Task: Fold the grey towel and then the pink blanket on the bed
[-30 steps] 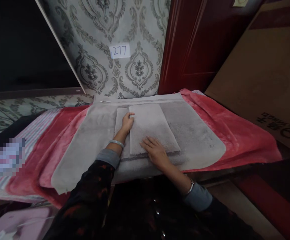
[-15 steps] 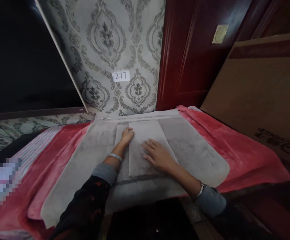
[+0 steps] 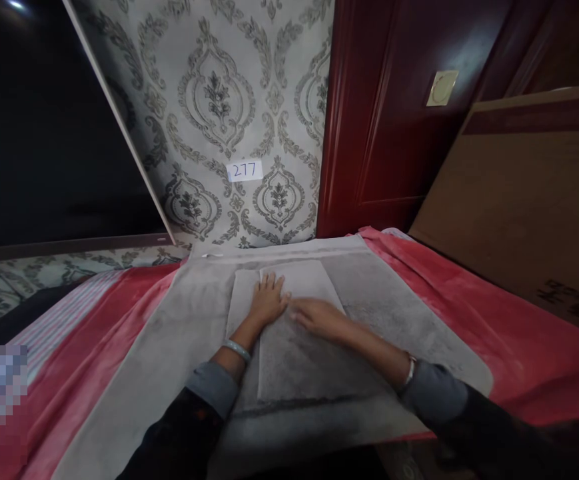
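Note:
A light-grey plush cloth (image 3: pixel 294 373), folded into a rectangle, lies on a larger spread grey plush cloth (image 3: pixel 399 320). My left hand (image 3: pixel 268 301) rests flat near the far left edge of the folded piece, fingers spread and open. Close beside its thumb, over the middle of the folded cloth, is my right hand (image 3: pixel 322 320). Its fingers are smeared by motion, so their shape and any contact with the cloth are unclear.
Red plush fabric (image 3: pixel 529 333) shows on both sides of the grey cloth. A large cardboard box (image 3: pixel 529 200) leans at the right. A dark screen (image 3: pixel 59 133) stands at the left. Behind are a patterned wall with a paper label (image 3: pixel 244 171) and a dark red door panel (image 3: pixel 369 120).
My left hand has shifted right and now lies flat on the folded cloth instead of at its edge. My right hand has turned and blurred, its fingers close to the left hand. The view tilts up slightly.

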A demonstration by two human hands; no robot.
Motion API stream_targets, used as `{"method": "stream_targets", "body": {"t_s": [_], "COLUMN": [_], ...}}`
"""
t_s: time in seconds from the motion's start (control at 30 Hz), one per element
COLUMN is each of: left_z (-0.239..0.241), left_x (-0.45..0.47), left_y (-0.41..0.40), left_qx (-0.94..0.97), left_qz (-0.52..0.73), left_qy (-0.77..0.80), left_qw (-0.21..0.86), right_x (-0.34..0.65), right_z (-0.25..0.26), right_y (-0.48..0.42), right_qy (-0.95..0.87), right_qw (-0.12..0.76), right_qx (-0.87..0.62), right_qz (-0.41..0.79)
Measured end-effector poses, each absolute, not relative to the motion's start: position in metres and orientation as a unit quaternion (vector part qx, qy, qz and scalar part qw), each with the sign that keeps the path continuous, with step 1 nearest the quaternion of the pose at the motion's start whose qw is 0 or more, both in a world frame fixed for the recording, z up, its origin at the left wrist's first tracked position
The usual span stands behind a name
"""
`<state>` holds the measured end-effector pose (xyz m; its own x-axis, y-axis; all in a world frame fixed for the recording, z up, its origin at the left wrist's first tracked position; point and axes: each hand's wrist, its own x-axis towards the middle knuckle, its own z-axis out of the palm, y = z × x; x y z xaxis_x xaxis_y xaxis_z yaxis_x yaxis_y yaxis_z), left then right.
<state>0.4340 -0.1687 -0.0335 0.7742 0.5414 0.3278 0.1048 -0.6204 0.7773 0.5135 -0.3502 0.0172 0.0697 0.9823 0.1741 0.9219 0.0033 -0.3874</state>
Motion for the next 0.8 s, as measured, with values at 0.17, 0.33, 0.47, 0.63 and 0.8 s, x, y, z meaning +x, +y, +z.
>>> {"method": "stream_targets", "body": {"t_s": [0.17,0.33,0.47,0.63,0.8], "left_z": [-0.035,-0.037,-0.025,-0.004,-0.01], "left_x": [0.434,0.433,0.438,0.451,0.457], "left_y": [-0.168,-0.167,-0.167,-0.159,-0.152], "left_qx": [0.855,0.857,0.894,0.97,0.967], "left_qz": [0.284,0.277,0.215,0.072,0.031], "left_qy": [0.184,0.181,0.215,0.222,0.252], "left_qw": [0.394,0.394,0.331,0.063,0.036], "right_x": [0.559,0.573,0.575,0.576,0.579], "right_z": [0.015,-0.022,-0.028,-0.025,-0.028], "right_y": [-0.289,-0.276,-0.277,-0.276,-0.276], "right_qy": [-0.559,-0.501,-0.496,-0.491,-0.474], "right_qw": [0.195,0.154,0.139,0.129,0.129], "right_qx": [-0.805,-0.852,-0.857,-0.861,-0.871], "right_qz": [-0.043,-0.007,-0.009,-0.001,-0.002]}}
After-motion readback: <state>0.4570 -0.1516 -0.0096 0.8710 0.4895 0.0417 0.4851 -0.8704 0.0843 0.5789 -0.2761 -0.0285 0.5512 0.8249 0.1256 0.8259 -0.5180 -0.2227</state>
